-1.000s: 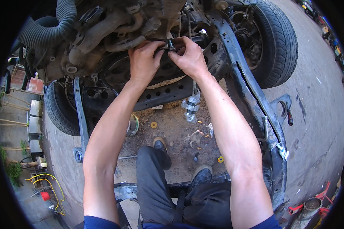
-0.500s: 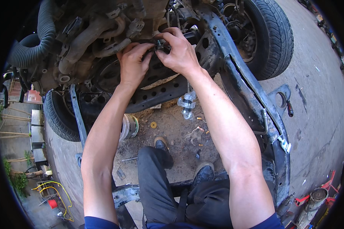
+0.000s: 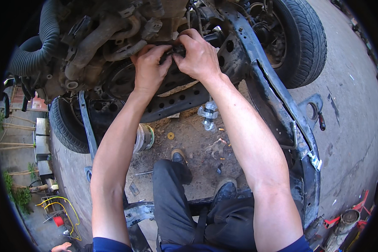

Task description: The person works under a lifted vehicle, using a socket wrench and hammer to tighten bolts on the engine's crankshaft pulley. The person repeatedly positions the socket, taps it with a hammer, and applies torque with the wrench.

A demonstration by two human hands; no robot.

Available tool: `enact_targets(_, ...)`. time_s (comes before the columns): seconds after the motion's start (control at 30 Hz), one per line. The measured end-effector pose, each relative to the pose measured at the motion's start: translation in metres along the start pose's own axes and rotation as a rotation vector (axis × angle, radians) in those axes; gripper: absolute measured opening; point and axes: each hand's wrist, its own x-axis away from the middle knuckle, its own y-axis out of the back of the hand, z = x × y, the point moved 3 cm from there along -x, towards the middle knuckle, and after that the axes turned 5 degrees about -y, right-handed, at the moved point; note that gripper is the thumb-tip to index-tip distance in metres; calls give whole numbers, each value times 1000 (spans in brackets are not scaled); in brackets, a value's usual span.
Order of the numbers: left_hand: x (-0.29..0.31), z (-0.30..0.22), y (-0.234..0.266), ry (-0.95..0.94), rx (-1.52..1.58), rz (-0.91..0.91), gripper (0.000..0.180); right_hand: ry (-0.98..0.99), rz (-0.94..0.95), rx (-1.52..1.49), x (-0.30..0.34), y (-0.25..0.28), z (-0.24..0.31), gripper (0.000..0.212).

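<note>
Both my arms reach forward to the dark, greasy engine (image 3: pixel 92 46) of a vehicle. My left hand (image 3: pixel 150 67) has its thumb and fingertips pinched together at the engine's lower edge. Close beside it, nearly touching, my right hand (image 3: pixel 196 56) is closed too, thumb against curled fingers. A small dark part (image 3: pixel 179 51) shows between the two sets of fingertips; its kind I cannot make out. Left of my hands runs a metal pipe (image 3: pixel 124 54) with a grey connector (image 3: pixel 151 29) above it. Under my wrists lies a black crossmember with round holes (image 3: pixel 172 101).
A blue-grey frame rail (image 3: pixel 277 92) runs down the right, beside a tyre (image 3: pixel 302 46); another tyre (image 3: pixel 67 126) stands left. A bucket (image 3: pixel 143 137) and a plastic-wrapped part (image 3: pixel 208 115) are below. A red jack stand (image 3: pixel 348 218) stands lower right. Another person's hand (image 3: pixel 61 247) shows lower left.
My fingertips have drawn closer around the small part, and its greenish piece seen before is now hidden. The view has shifted slightly. Another person's hand has come in at the lower left.
</note>
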Motion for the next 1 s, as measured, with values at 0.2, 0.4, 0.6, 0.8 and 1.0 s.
enact_targets(0.2,2,1,-5,37,30,-9,28,-156,-8,-225,1,-2,-5,35)
enact_targets(0.4,4,-3,-4,8,-58,-24,30,-505,196,-289,1,-15,-11,43)
enact_targets(0.6,4,-5,-4,63,-101,19,31,-471,-95,-417,26,-37,1,29)
enact_targets(0.8,5,-3,-7,20,-133,5,31,-522,-160,-551,29,-47,3,28)
enact_targets(1.0,4,-5,-5,-1,-128,-19,32,-555,-95,-559,25,-38,5,30)
